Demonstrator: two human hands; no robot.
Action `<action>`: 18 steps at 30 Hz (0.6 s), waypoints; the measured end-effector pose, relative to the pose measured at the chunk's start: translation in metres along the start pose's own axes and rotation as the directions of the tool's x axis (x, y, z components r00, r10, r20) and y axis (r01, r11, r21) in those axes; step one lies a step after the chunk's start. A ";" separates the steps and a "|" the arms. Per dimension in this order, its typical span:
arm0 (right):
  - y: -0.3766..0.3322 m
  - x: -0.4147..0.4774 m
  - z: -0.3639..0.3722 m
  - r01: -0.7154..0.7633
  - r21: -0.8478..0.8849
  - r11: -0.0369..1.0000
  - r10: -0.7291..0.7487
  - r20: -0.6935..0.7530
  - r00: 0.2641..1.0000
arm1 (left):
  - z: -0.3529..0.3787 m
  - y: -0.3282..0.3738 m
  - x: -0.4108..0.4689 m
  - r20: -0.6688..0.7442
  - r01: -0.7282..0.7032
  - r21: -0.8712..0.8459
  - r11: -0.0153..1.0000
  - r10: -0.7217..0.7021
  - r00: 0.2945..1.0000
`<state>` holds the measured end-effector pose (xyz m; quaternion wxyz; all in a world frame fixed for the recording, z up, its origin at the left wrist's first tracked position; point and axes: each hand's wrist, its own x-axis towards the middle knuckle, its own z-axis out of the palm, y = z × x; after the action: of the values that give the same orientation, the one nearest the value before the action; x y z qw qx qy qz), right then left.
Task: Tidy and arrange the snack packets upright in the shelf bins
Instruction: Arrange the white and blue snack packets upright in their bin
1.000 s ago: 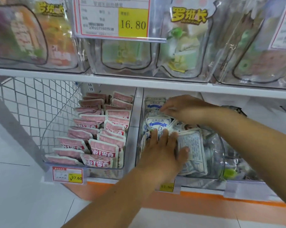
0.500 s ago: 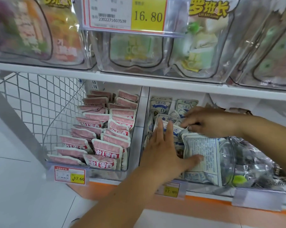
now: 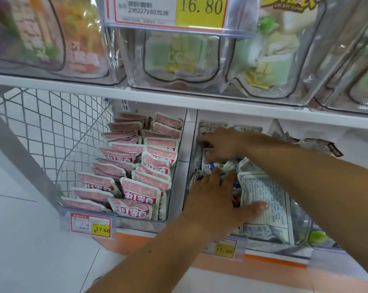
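**Fig.** White-and-blue snack packets (image 3: 250, 166) in the mid clear bin (image 3: 274, 247), lower shelf.

**Packets.** They sit jumbled inside the bin. A few stand upright at its rear, and the rest lean or lie flat toward its front. One big packet (image 3: 265, 199) lies back-side up at the bin's front right, printed text showing.

**Handling (est.).**
- Sealed film pouches, prob. light and soft-bodied, w/ a slick surface, so they are likely to flop or slide against each other rather than stand alone.
- Not fragile, though the contents may crush if squeezed hard.
- Best hold: the flat sealed top edge, or both broad faces at mid-height. Press neighbours together so each one props the next.

**Left hand** (image 3: 216, 199). Spread wide, fingers straight, palm down on the packets at the bin's front left. The thumb reaches out onto the big packet's face. It presses and grips nothing.

**Right hand** (image 3: 221, 144). Reaches across to the bin's rear left, fingers bent down among the upright packets there. Motion blur hides whether it pinches one or only touches.

**Also shown.** Pink packets (image 3: 140, 191) stand in rows in the bin just left of the mid bin. A yellow price tag (image 3: 224, 250) is clipped below the mid bin's front.
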<state>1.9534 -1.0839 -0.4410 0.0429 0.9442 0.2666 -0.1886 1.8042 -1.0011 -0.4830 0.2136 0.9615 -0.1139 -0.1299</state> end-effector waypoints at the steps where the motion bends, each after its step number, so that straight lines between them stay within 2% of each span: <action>1: 0.001 0.002 0.002 -0.015 -0.040 0.999 0.015 0.016 1.000 | 0.001 0.000 0.000 -0.003 0.003 0.004 1.000 -0.002 1.000; 2: 0.004 0.003 0.003 -0.021 -0.029 0.999 0.022 0.034 0.999 | 0.001 0.000 -0.001 -0.007 0.006 0.002 1.000 -0.006 1.000; 7: 0.027 -0.015 -0.005 -0.033 0.247 0.968 0.026 0.033 0.999 | 0.004 0.000 -0.003 -0.091 -0.004 -0.071 0.997 -0.003 0.996; 13: 0.032 -0.042 -0.017 0.055 0.309 0.949 -0.021 -0.112 0.993 | 0.002 0.001 -0.005 -0.234 0.019 -0.151 0.988 -0.054 0.971; 18: 0.035 -0.071 -0.018 0.104 0.409 0.906 -0.061 -0.118 0.991 | -0.002 0.005 -0.009 -0.220 0.042 -0.119 0.992 -0.068 0.973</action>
<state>1.9217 -1.1448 -0.3987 -0.1801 0.9281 0.2621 -0.1937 1.7958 -1.0026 -0.4774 0.2758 0.9591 -0.0548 -0.0330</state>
